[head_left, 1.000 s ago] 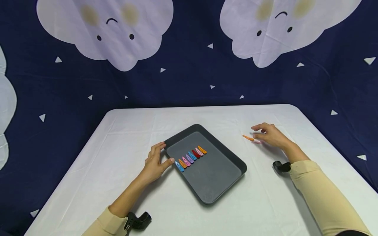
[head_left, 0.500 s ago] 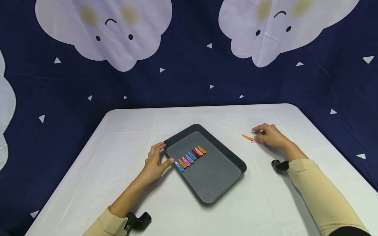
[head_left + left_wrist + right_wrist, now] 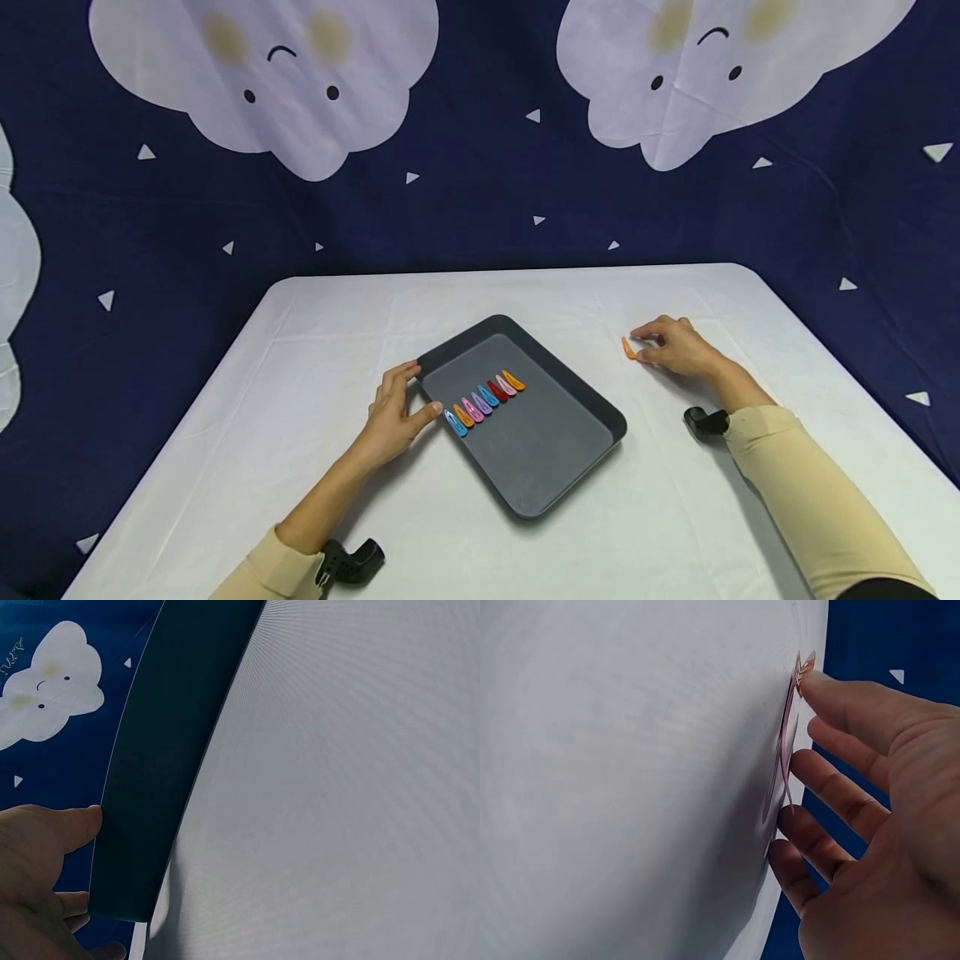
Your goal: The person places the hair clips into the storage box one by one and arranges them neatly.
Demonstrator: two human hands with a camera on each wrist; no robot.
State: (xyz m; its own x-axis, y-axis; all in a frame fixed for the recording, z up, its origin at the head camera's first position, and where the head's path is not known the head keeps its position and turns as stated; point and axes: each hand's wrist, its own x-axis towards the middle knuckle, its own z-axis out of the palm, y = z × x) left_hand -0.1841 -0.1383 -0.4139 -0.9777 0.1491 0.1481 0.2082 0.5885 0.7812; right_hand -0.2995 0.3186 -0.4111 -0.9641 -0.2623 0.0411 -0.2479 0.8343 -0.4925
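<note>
A dark grey tray (image 3: 555,433) lies turned at an angle on the white table. Inside it a slanting row of several snap hair clips (image 3: 482,403) in blue, orange, pink, purple and red runs from the left wall toward the middle. My left hand (image 3: 392,421) rests at the tray's left corner, thumb and fingertips touching the rim. To the right of the tray, my right hand (image 3: 678,348) is low over the table, fingers spread and thumb tip against an orange hair clip (image 3: 628,348). A pink hair clip (image 3: 784,742) lies by my fingers in the right wrist view; the hand hides it in the head view.
The white tabletop (image 3: 345,333) reaches back to a dark blue curtain (image 3: 480,225) with clouds and small triangles. A black wrist device (image 3: 352,562) sits on the left wrist, another wrist device (image 3: 707,423) on the right.
My right hand has shifted slightly left. The orange clip on the table has turned more upright in view, and the pink clip has gone out of sight. The left hand and tray stay put.
</note>
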